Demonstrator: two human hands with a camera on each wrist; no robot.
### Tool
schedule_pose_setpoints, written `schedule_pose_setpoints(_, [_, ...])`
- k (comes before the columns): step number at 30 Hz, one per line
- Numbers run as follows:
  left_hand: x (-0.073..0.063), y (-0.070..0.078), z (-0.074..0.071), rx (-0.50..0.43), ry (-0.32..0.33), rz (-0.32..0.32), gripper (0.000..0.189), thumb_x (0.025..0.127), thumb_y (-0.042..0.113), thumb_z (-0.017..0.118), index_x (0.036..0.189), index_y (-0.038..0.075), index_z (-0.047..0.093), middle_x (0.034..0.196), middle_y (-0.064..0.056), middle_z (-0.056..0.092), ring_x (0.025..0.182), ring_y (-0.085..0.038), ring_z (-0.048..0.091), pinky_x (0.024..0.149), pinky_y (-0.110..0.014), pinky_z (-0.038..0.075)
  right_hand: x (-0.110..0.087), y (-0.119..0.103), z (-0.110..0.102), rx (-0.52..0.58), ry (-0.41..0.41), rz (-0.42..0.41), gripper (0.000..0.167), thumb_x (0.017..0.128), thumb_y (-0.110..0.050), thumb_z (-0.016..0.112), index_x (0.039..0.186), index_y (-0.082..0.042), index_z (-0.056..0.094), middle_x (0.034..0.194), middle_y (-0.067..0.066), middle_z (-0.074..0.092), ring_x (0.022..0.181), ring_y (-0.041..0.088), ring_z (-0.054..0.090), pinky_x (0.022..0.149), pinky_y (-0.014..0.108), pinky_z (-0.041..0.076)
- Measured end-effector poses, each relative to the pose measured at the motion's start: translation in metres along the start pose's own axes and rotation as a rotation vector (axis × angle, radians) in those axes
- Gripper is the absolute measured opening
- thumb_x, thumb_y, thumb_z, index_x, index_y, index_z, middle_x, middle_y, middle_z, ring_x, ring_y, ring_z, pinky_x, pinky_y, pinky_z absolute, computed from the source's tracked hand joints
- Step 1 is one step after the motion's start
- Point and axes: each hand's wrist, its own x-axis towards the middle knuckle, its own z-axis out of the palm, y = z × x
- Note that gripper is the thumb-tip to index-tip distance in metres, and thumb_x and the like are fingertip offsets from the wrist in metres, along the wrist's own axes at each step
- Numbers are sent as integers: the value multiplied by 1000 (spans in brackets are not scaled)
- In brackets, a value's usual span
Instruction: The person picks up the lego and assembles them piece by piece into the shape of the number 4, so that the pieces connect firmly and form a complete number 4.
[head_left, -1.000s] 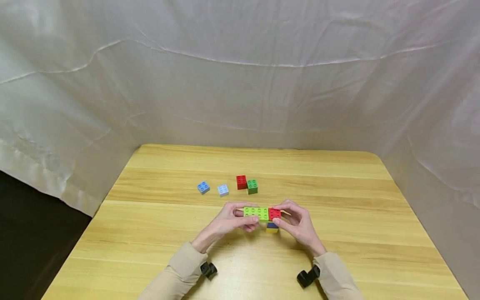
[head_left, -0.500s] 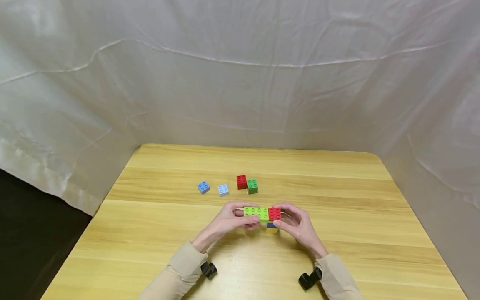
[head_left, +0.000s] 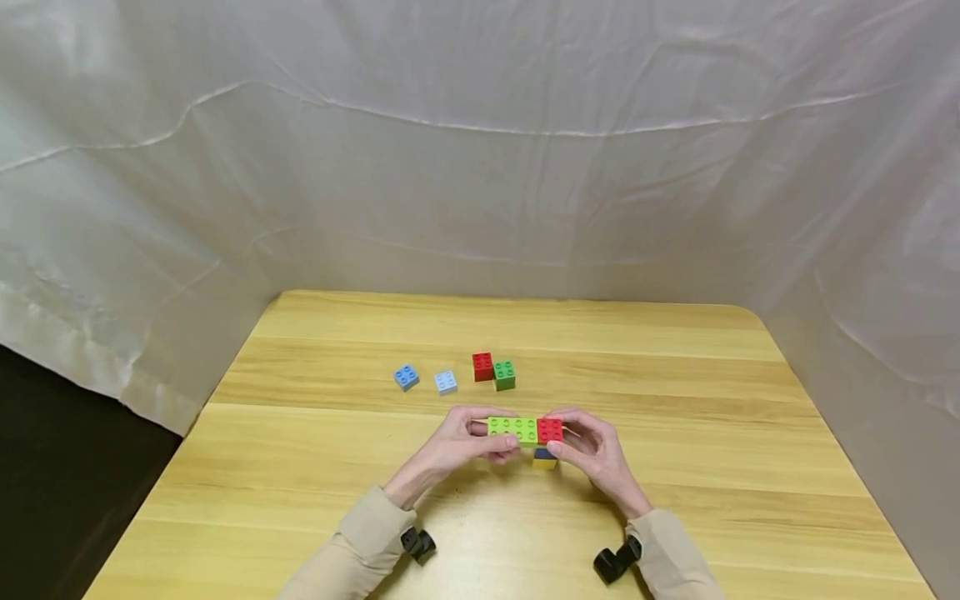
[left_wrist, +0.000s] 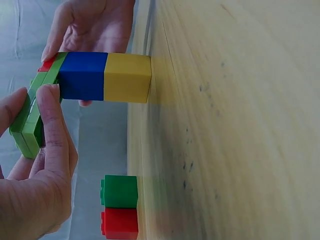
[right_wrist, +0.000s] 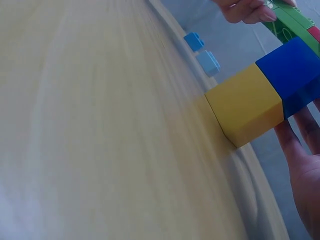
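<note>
A stack stands on the table: a yellow block (left_wrist: 127, 77) at the bottom, a blue block (left_wrist: 82, 76) on it, then two thin layers of light green brick (head_left: 501, 425) reaching out to the left. On the right end of the green sits a small red brick (head_left: 551, 430). My left hand (head_left: 453, 442) pinches the overhanging green end, thumb in front and fingers behind and below. With thumb at the front and index finger at the back, my right hand (head_left: 600, 454) holds the red brick end. From the head camera, the green and red bricks hide most of the blue block (head_left: 545, 454).
Behind the hands, a red block (head_left: 482, 367) and a green block (head_left: 504, 375) stand side by side. Left of them lie a light blue brick (head_left: 446, 382) and a blue brick (head_left: 407, 377). Pale cloth (head_left: 480, 192) hangs around the wooden table (head_left: 675, 358).
My right thumb and index finger have shifted slightly off the red brick's top, so more of its studs show. The left hand and the stack look unmoved.
</note>
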Motion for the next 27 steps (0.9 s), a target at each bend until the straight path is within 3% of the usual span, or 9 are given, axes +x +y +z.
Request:
schedule_pose_setpoints(5, [-1,0,0,1,-7,17,47,92,11,73,135,-3,59,115,-36,68,86,-18,75,89,-52,62,0,1,0,4,2,1,31,87,9,67,117,14,59,122,-3,67,113,7,65,101,23,56])
schedule_pose_setpoints(13, [-1,0,0,7,-5,27,48,91,13,74,134,-3,60,114,-31,71,87,-20,75,82,-39,65,1,5,-2,9,-23,-37,31,87,12,66,117,18,58,121,-5,67,113,7,65,102,23,56])
schedule_pose_setpoints(15, [-2,1,0,3,-1,16,47,91,13,74,134,-2,61,114,-31,71,87,-20,75,82,-40,65,0,6,-3,1,-27,-25,32,87,11,67,118,17,58,122,-6,66,114,6,64,102,22,55])
schedule_pose_setpoints(20, [-2,1,-1,11,-2,6,47,91,12,74,134,0,61,115,-31,71,88,-21,75,90,-54,61,-1,7,-5,-17,-42,18,37,87,9,70,121,15,58,123,-8,65,116,5,64,102,22,55])
schedule_pose_setpoints(27, [-2,2,-3,28,0,5,47,92,13,73,135,1,61,118,-32,69,85,-18,75,90,-52,62,0,8,-4,-43,-41,54,41,87,4,73,124,14,58,122,-11,67,115,3,64,101,20,55])
